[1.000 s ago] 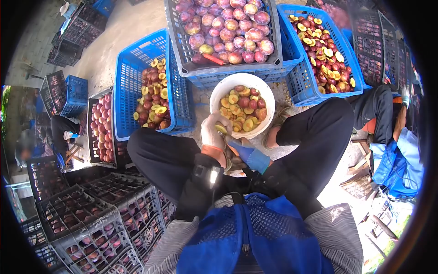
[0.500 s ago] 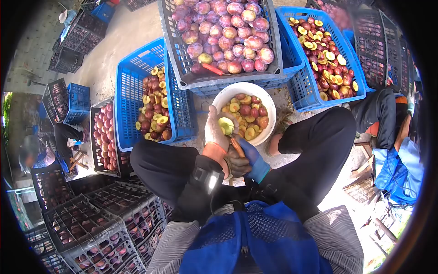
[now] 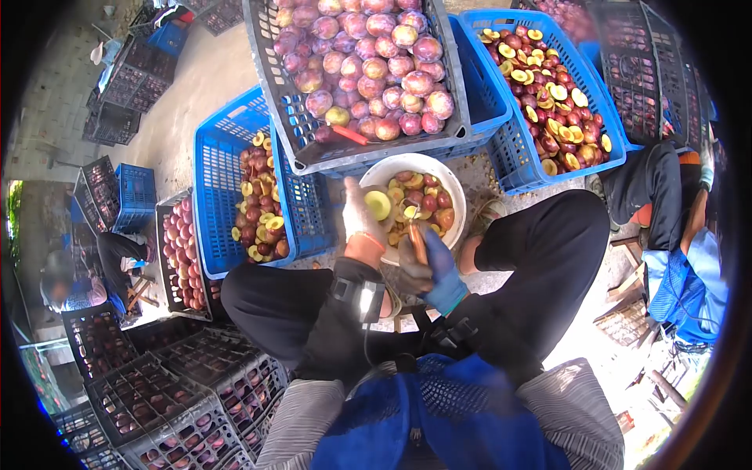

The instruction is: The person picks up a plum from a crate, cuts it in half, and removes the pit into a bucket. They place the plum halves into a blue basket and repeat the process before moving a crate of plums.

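My left hand [image 3: 362, 215], in a pale glove, is closed around a halved plum [image 3: 377, 205], its yellow cut face turned up. The plum is at the left rim of a white bucket [image 3: 459, 188] that contains cut plums [image 3: 428, 202]. Lower and to the right, my right hand [image 3: 432, 274], in a grey and blue glove, grips a wooden-handled tool [image 3: 417, 244]. The tool points up toward the bucket, apart from the plum half; its tip is hard to make out against the fruit.
Ahead stands a black crate [image 3: 309, 160] of whole plums with a red-handled tool [image 3: 349, 135] on top. Blue crates [image 3: 205, 196] [image 3: 513, 168] of halved plums flank it. Black crates [image 3: 188, 384] are stacked at lower left. Another person's leg [image 3: 654, 184] is at right.
My hands have moved apart. The tool's metal tip was over the plum half and is now away from it, to the right. The view has shifted slightly.
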`<state>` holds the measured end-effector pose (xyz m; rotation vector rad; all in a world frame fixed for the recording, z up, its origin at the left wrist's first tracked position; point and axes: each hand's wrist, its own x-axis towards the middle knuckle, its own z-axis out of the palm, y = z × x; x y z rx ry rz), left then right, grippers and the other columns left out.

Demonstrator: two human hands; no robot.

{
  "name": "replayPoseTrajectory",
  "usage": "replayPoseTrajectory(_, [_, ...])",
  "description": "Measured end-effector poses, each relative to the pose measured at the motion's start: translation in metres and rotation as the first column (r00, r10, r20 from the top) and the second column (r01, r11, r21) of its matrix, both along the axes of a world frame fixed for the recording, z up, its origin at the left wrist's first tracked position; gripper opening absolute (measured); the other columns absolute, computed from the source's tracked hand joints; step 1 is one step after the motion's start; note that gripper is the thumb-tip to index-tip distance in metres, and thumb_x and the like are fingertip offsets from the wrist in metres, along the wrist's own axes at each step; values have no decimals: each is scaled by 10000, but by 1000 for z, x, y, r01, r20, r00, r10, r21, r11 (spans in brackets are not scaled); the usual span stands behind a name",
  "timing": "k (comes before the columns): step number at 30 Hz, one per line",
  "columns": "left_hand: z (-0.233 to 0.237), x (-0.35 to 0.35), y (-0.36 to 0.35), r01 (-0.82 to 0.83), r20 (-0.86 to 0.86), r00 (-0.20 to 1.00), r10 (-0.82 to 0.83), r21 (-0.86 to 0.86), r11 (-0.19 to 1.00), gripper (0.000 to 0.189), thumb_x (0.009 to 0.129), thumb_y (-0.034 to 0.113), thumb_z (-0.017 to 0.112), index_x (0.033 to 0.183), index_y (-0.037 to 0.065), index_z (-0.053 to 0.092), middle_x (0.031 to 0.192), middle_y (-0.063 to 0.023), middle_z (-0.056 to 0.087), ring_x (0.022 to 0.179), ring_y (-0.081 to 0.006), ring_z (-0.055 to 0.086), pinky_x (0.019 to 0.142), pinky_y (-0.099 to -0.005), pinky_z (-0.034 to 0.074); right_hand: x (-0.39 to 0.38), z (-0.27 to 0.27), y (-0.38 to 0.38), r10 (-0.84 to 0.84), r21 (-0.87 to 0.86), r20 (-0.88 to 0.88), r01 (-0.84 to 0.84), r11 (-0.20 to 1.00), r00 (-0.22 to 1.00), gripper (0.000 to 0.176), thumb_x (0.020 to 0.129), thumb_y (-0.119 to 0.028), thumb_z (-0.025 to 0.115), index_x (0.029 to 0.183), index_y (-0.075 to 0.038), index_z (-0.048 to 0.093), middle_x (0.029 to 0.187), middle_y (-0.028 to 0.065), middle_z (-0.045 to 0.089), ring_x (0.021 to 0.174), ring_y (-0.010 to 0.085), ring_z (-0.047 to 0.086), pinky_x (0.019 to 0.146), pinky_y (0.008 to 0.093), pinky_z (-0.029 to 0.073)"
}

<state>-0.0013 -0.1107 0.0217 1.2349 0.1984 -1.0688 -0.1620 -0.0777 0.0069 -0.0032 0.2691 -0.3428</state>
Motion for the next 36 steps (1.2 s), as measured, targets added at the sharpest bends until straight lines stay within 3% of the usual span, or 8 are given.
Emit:
replayPoseTrajectory(4, [30, 45, 39, -28, 383, 923, -22, 125, 992, 560, 1002, 575, 528, 897, 52, 698, 778, -48, 639, 693, -152, 608, 608, -313, 494, 0, -16, -4, -178, -178, -766, 62, 982, 618, 588, 1003, -634, 480, 886, -70, 597, 538, -7, 441, 377, 132, 379, 376, 284, 291])
replayPoseTrajectory(8, [36, 134, 85, -109, 826, 545, -141, 236, 966, 533, 935, 541, 642, 924, 10, 689, 796, -70, 635, 730, -201, 623, 676, -341, 512, -11, 11, -9, -299, -213, -724, 211, 954, 621, 612, 979, -669, 504, 874, -73, 593, 562, -4, 469, 407, 122, 424, 386, 269, 311])
replayPoseTrajectory(10, [69, 119, 87, -629, 449, -255, -857, 596, 499, 490, 872, 510, 691, 969, 31, 721, 942, -177, 687, 843, -332, 684, 733, -434, 549, -16, 24, -18, -290, -181, -743, 236, 955, 604, 621, 971, -683, 509, 878, -75, 594, 565, -7, 477, 406, 120, 431, 389, 261, 312])
replayPoseTrajectory(14, [51, 61, 57, -12, 670, -284, -685, 712, 702, 328, 858, 355, 711, 964, 45, 705, 966, -212, 696, 922, -395, 674, 809, -490, 529, -19, 36, -25, -324, -221, -732, 241, 945, 599, 588, 974, -688, 496, 944, -110, 598, 579, -30, 474, 441, 114, 457, 406, 261, 323])
replayPoseTrajectory(19, [-123, 29, -10, 179, 319, -666, -675, 946, 271, 363, 969, 309, 522, 947, 20, 740, 1000, -262, 709, 975, -429, 678, 872, -500, 533, -16, 31, -14, -358, -327, -732, 162, 931, 580, 586, 964, -706, 498, 979, -126, 582, 591, -33, 464, 439, 121, 430, 416, 271, 309])
replayPoseTrajectory(23, [-156, 8, -42, 213, 419, -80, -905, 894, 395, 332, 928, 315, 595, 1039, 19, 697, 1069, -265, 698, 981, -442, 681, 875, -523, 534, -17, 35, -19, -340, -305, -740, 161, 939, 581, 499, 1007, -568, 546, 987, -72, 603, 590, -5, 492, 426, 106, 439, 415, 252, 331])
replayPoseTrajectory(28, [-157, -4, -49, 133, 538, -69, -840, 839, 527, 386, 874, 279, 676, 1110, -20, 613, 1036, -285, 693, 995, -465, 672, 853, -558, 528, -8, 33, -24, -323, -300, -787, 132, 945, 526, 445, 1028, -473, 569, 969, -41, 656, 589, 0, 512, 411, 99, 442, 407, 245, 339])
replayPoseTrajectory(36, [-37, 21, -9, 578, 168, 807, -566, -29, 816, 212, 913, 177, 659, 1055, 23, 694, 835, -15, 666, 671, -81, 582, 559, -234, 446, -4, 34, -14, -366, -481, -776, -107, 870, 513, 450, 1039, -453, 548, 893, -52, 691, 581, -5, 542, 457, 102, 494, 435, 278, 356])
